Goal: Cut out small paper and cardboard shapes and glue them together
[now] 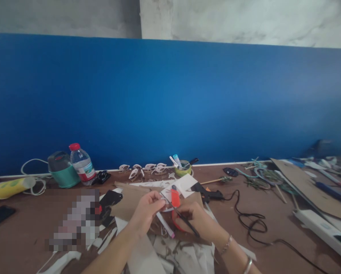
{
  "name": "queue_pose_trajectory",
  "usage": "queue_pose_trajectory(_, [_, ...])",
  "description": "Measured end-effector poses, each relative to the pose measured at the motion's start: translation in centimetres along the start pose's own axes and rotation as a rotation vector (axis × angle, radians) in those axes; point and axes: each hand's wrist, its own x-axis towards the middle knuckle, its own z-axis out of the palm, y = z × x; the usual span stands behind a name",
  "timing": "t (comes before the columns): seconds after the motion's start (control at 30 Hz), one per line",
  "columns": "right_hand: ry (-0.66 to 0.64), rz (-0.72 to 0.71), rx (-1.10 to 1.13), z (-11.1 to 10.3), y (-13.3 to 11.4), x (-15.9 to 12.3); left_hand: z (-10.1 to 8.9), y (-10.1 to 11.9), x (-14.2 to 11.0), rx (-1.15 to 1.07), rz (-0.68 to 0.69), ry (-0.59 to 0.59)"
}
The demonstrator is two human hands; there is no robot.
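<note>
My left hand (148, 210) is closed, with thumb and forefinger pinched on a small white piece (162, 201) that looks like paper. In my right hand (195, 220) is a slim dark pen-like tool (184, 217), slanting up to the left with its tip close to the pinched fingers. Its exact kind is too blurred to tell. Just behind the right hand shows an orange-red object (175, 198), partly covered. Below and between the hands lies a white marker with a pink end (167, 226). White card (183, 184) rests beyond them on brown cardboard (124, 203).
Several white bird-like cutouts (150, 167) stand along the back near a green cup (183, 171) of pens. A black glue gun (208, 193) trails its cord rightward to a power strip (324, 232). A water bottle (83, 167) stands left. Paper scraps (184, 255) lie in front.
</note>
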Motion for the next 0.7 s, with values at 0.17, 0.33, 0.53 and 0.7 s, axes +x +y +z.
queue_pose_trajectory(0.17, [0.039,-0.034,-0.091,-0.3,0.4,-0.1,-0.2,-0.2,0.1,0.007,-0.002,0.0])
queue_pose_trajectory(0.33, [0.086,-0.052,-0.117,-0.1,0.4,0.1,-0.3,-0.3,0.1,0.008,-0.011,0.014])
queue_pose_trajectory(0.53, [0.307,-0.15,0.028,1.0,1.2,0.4,-0.1,-0.8,0.2,0.014,-0.04,0.029])
queue_pose_trajectory(0.7, [0.366,-0.208,-0.168,1.5,2.1,0.1,0.2,-1.3,0.1,0.07,-0.075,0.039])
